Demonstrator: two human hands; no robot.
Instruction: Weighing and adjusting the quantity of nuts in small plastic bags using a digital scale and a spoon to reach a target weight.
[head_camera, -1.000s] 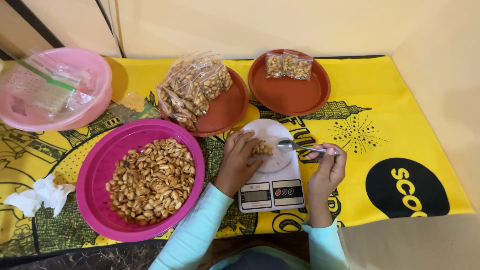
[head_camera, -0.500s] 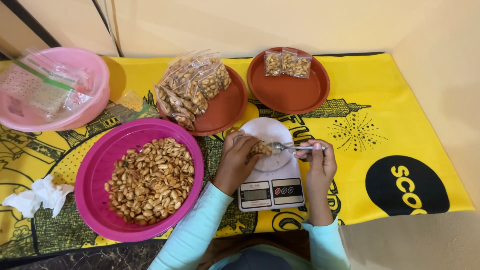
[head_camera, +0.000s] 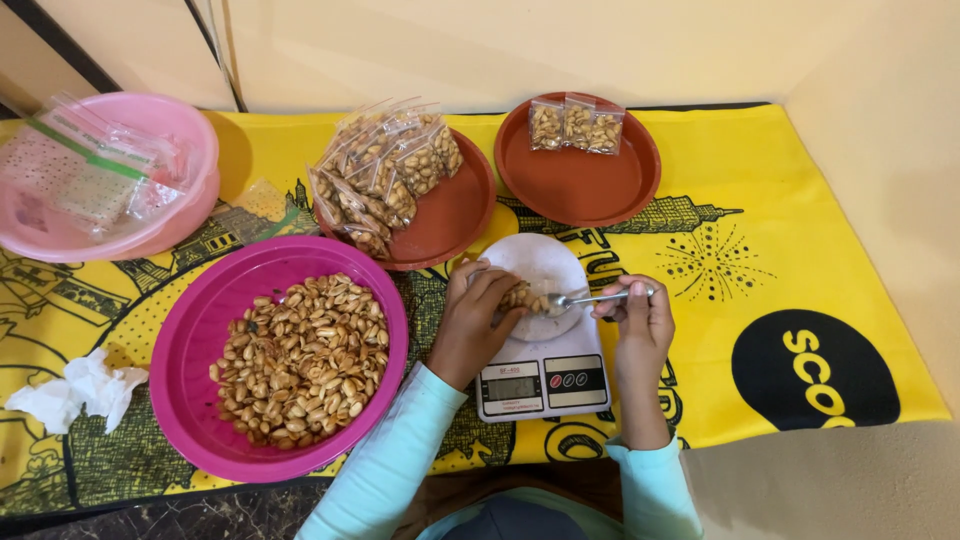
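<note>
Peanuts (head_camera: 522, 297) in a small clear bag sit on the round white pan of the digital scale (head_camera: 541, 372), and that is where both of my hands are working in the head view. My left hand (head_camera: 472, 322) has its fingers (head_camera: 492, 290) curled around the bag, pinching it by its near-left side so that it stays on the pan. My right hand (head_camera: 637, 318) is closed around the handle of a metal spoon (head_camera: 592, 298), thumb and forefinger pinching it, with the bowl of the spoon pointing left and touching the bag's mouth. The scale stands on the yellow printed cloth (head_camera: 740, 160) that covers the desk, just in front of me.

Left of the scale, close to my left forearm, is a large magenta bowl (head_camera: 190, 340) well filled with loose roasted peanuts (head_camera: 300, 355). Behind the scale a brown plate (head_camera: 455, 215) carries a heap of filled small bags (head_camera: 385, 175), and just to its right a second brown plate (head_camera: 590, 185) holds three filled bags (head_camera: 576, 124) along its far edge. At the far left a pale pink bowl (head_camera: 195, 135) holds empty clear bags (head_camera: 85, 175). A crumpled white tissue (head_camera: 80, 390) lies on the cloth at the near left, well apart from my hands.
</note>
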